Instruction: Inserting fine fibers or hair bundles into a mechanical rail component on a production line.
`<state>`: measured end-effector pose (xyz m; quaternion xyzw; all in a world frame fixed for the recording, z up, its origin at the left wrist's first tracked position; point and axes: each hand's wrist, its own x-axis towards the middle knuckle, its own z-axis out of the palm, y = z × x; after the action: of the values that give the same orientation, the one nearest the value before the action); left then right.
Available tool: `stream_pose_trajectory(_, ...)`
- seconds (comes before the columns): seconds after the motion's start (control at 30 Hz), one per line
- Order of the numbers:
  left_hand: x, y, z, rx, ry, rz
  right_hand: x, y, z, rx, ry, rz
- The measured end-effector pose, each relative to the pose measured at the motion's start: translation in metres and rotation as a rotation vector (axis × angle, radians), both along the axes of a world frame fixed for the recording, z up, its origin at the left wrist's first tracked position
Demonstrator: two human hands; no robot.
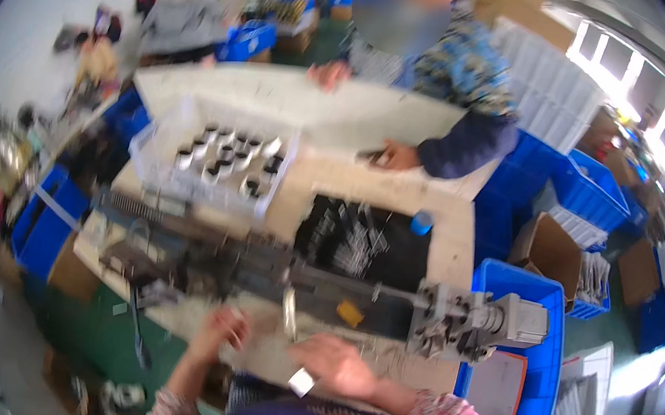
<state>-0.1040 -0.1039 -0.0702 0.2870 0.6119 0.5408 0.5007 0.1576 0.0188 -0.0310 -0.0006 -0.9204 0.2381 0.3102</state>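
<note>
My left hand point(223, 333) is over the near edge of a pale wooden table point(264, 341), fingers loosely bent and apart, with nothing visible in them. My right hand point(338, 365) reaches in from the right, palm down; blur hides how its fingers are set. A small white piece point(301, 382) shows just below its fingertips; whether it is held, I cannot tell. Ahead of both hands lies a long dark metal bench machine point(314, 282), with a grey clamp head point(460, 321) at its right end. A slim, shiny, pale piece point(289, 313) slants down from its near side.
A white crate point(209, 153) holds several dark-topped cylinders. Thin metal rods point(349, 239) and a blue cap point(421, 223) rest on a black mat point(405, 263). Across the table, a co-worker's hand point(396, 156) touches a small dark object. A blue bin point(548, 387) stands right of the table.
</note>
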Motion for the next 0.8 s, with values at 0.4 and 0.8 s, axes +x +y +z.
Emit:
stream_pose_trajectory(0.4,-0.049,-0.012,0.004,-0.085,-0.019,0.418,-0.005,0.057,-0.016,-0.14,-0.409,-0.741)
stream_pose_trajectory(0.8,-0.088,-0.135,-0.018,-0.068,0.478,0.917,0.012,0.069,-0.052,-0.136,-0.371,-0.697)
